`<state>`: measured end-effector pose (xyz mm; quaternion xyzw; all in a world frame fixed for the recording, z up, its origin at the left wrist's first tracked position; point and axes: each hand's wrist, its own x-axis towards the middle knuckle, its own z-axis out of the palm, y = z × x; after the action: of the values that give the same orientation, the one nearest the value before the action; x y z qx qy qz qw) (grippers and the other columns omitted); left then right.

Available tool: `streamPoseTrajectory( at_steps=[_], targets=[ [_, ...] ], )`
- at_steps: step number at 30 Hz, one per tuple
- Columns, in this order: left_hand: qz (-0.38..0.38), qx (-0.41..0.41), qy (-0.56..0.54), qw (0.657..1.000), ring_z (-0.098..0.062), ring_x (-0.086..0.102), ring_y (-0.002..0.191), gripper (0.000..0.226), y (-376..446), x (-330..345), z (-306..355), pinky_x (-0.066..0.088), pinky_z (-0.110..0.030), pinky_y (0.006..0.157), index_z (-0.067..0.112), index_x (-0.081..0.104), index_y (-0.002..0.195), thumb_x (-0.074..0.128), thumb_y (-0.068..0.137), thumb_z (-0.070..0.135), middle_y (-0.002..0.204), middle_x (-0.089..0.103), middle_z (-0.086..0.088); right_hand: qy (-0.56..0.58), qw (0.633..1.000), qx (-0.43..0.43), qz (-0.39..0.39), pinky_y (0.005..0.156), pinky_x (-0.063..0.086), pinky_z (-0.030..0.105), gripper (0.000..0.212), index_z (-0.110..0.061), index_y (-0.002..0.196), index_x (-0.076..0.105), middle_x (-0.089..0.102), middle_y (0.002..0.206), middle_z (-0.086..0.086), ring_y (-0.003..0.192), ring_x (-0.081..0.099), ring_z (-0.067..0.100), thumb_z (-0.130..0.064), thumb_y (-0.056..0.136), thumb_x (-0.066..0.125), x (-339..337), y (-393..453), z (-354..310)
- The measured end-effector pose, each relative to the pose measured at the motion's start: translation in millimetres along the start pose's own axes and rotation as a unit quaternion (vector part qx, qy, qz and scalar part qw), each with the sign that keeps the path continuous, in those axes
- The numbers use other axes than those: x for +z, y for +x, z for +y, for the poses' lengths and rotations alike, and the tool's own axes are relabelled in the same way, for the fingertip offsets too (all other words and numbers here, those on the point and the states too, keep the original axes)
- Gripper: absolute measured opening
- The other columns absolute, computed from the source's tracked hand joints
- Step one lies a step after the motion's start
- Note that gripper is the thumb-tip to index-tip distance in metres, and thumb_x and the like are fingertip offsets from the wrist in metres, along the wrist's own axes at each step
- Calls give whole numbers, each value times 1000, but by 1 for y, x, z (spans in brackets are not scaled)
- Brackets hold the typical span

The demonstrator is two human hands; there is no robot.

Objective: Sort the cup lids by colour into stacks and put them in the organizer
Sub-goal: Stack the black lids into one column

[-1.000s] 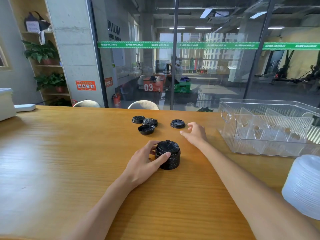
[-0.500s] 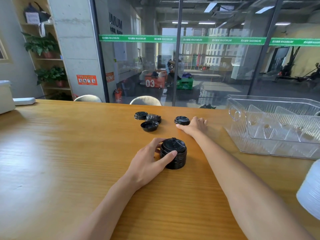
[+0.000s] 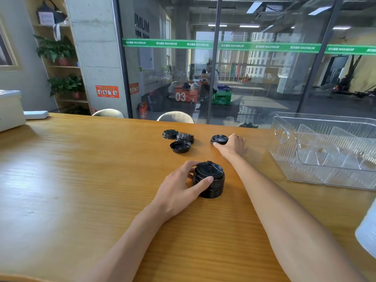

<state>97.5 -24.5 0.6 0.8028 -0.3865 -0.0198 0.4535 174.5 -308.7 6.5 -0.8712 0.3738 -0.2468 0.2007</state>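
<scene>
A stack of black lids (image 3: 209, 180) stands on the wooden table (image 3: 81, 180) in front of me, and my left hand (image 3: 181, 190) grips its side with thumb and fingers. Farther back lies a single black lid (image 3: 218, 139); my right hand (image 3: 233, 146) is stretched out to it, thumb and fingers closing round its right edge. To the left of that are three more black lids: one upright (image 3: 169, 134), a short pile (image 3: 184, 137) and one upside down (image 3: 180, 146). The clear plastic organizer (image 3: 325, 171) with dividers sits at the right.
A stack of white lids (image 3: 368, 231) shows at the right edge, near me. A white box (image 3: 10, 110) and a flat white device (image 3: 35, 115) sit at the table's far left. Two chair backs (image 3: 175, 117) stand behind the far edge, before a glass wall.
My right hand has reached forward and left from open table to the single black lid and now touches it. My left hand has stayed on the black stack.
</scene>
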Motion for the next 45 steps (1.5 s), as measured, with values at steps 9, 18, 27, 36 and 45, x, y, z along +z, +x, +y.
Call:
streamPoseTrajectory(
  at_steps=[9, 18, 27, 36, 45],
  targets=[
    [0, 5, 13, 1000, 2, 61, 125, 75, 1, 1, -3, 52, -42, 110, 41, 51, 148, 68, 86, 80, 136, 67, 20, 80, 996, 19, 18, 98, 54, 49, 76, -11, 126, 51, 63, 133, 8, 129, 54, 30, -60, 79, 86, -11, -23, 5],
    [-4, 21, 51, 998, -2, 61, 125, 85, 2, 1, -6, 51, -43, 110, 39, 47, 151, 84, 80, 69, 138, 66, 18, 147, 989, 2, 15, 85, 58, 49, 73, -15, 111, 46, 51, 108, -2, 116, 57, 27, -63, 74, 87, -40, -56, 6],
    [-7, 17, 64, 998, -4, 62, 122, 90, 3, 2, -9, 53, -40, 107, 37, 45, 153, 85, 79, 69, 137, 66, 13, 188, 981, -45, 15, 82, 58, 47, 72, -15, 108, 48, 60, 107, 0, 103, 61, 23, -64, 74, 87, -83, -112, 2],
    [0, 12, 79, 997, -6, 62, 122, 91, 2, 2, -7, 54, -40, 105, 38, 44, 155, 84, 79, 69, 137, 66, 12, 235, 970, -58, 26, 73, 56, 36, 70, -17, 104, 48, 63, 102, -3, 89, 62, 12, -66, 72, 87, -97, -169, 5],
    [9, 22, 104, 994, -9, 64, 122, 92, 0, 1, -5, 56, -44, 102, 32, 44, 154, 83, 80, 68, 138, 68, 9, 224, 970, -88, 43, 90, 53, 38, 82, -24, 134, 46, 55, 129, -4, 123, 53, 16, -64, 74, 86, -82, -203, -2]
  ],
)
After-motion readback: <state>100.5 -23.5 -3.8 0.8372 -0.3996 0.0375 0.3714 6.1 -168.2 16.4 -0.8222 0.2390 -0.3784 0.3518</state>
